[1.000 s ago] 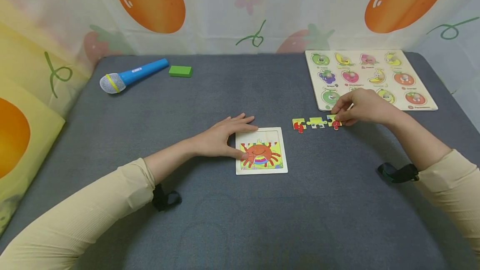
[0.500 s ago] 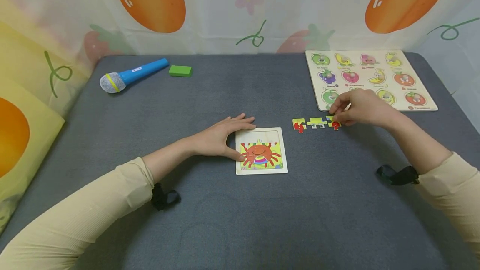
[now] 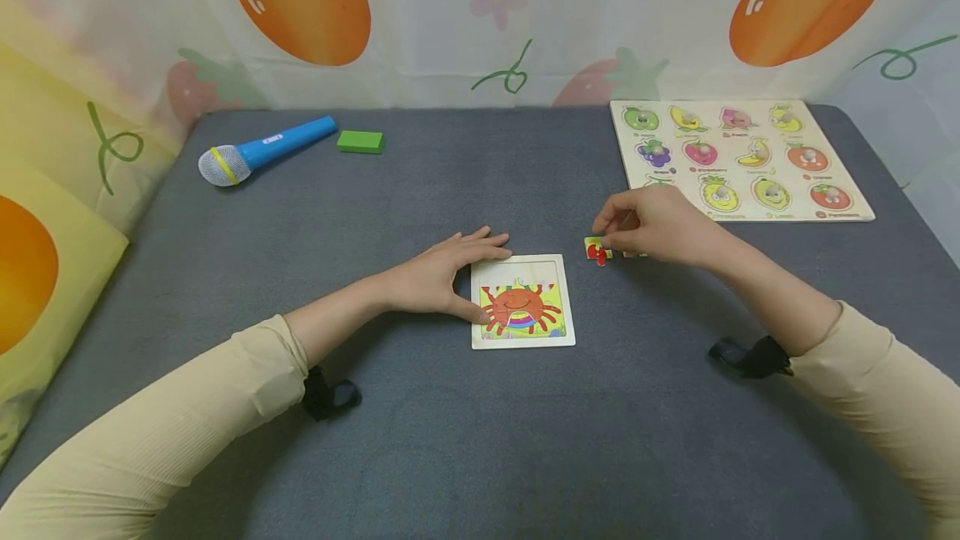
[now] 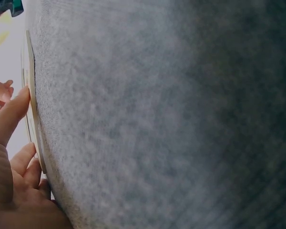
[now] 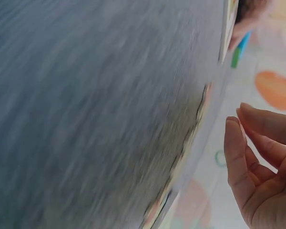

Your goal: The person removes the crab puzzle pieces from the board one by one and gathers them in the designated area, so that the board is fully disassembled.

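My left hand [image 3: 431, 280] lies at the left side of a small square puzzle tray [image 3: 525, 270], thumb at its left edge and straight fingers by the top left corner. Pieces in the tray show a red crab [image 3: 519, 302]; its upper strip is bare wood. In the left wrist view my thumb touches the tray's edge [image 4: 30, 67]. My right hand [image 3: 660, 222] hovers over a row of loose yellow and red jigsaw pieces [image 5: 181, 160], fingertips near the leftmost piece [image 3: 597, 251]. Nothing sits between its fingers in the right wrist view. The hand hides most of the other pieces.
A wooden fruit puzzle board [image 3: 817, 205] lies at the back right, just behind the loose pieces. At the back left are a blue toy microphone [image 3: 281, 146] and a green block [image 3: 361, 142]. A fruit-print curtain [image 3: 420, 32] hangs behind the grey table [image 3: 480, 448].
My right hand has moved left from the rightmost loose piece to above the leftmost one. The rightmost piece shifted slightly left earlier. My left hand stays on the tray.
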Available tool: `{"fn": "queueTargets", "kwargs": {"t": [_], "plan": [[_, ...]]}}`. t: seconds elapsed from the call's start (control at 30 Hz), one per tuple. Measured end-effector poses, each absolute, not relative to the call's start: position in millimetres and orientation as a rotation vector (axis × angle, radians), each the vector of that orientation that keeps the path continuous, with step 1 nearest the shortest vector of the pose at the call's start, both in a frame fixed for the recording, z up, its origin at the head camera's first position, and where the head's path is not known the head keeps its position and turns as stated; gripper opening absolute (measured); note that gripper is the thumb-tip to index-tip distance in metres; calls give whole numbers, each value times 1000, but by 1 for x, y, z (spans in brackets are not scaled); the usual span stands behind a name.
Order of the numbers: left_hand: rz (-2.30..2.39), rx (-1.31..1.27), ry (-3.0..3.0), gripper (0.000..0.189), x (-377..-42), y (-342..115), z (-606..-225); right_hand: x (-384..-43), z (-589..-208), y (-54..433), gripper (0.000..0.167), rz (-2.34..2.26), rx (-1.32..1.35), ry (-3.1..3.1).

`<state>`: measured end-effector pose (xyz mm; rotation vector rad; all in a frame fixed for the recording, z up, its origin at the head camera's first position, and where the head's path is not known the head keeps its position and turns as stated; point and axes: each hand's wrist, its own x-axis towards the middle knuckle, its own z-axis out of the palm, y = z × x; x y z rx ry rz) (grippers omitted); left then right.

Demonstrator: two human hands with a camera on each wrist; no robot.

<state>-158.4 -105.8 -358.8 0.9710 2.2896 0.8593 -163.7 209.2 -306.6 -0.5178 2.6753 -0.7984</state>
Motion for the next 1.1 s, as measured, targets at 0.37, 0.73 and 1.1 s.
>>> {"fn": "queueTargets", "kwargs": {"t": [0.37,0.73,1.1], "plan": [[856,974,2277,86,-159,-106,-360,-161,-310,165,10,-840,-679,2587],[852,982,2282,85,-160,-106,-358,-155,-318,129,12,-823,-873,2501],[885,994,2272,87,-159,-107,-360,-148,-328,110,25,-814,-1002,2391]]}}
